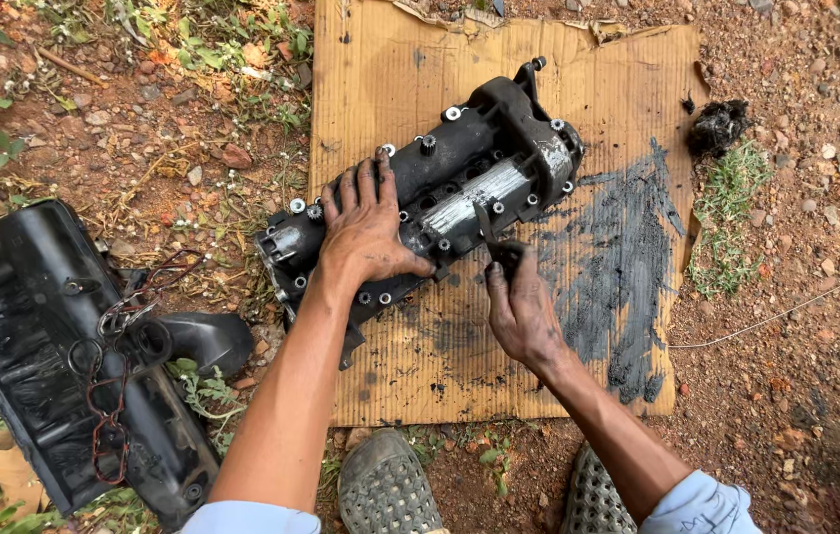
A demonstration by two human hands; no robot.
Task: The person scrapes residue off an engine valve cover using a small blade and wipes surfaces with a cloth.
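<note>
While the head camera is looking straight down, the left hand (365,232) is lying flat and spread wide on a black engine cover (430,188), pressing down on its near end, seemingly to stop it sliding or rocking. That cover is lying at a slant across a sheet of cardboard (380,69), which is keeping the greasy part off the red dirt (805,326) and is catching the muck. The right hand (521,311) is closing round a thin scraper (487,229), its blade pointing up and touching the cover's near edge beside a paler, cleaner strip. I judge that the blade is being held at that edge to work grime loose. Dark smears (627,257) are spreading over the cardboard just right of the hand, likely where the blade is being wiped. A blackened rag (718,127) is sitting off the cardboard's right edge, well apart from both hands. To the left, on the weeds, a second black housing (34,336) with a hose is lying out of reach. Two sandals (385,489) are showing at the bottom edge, near the cardboard.
</note>
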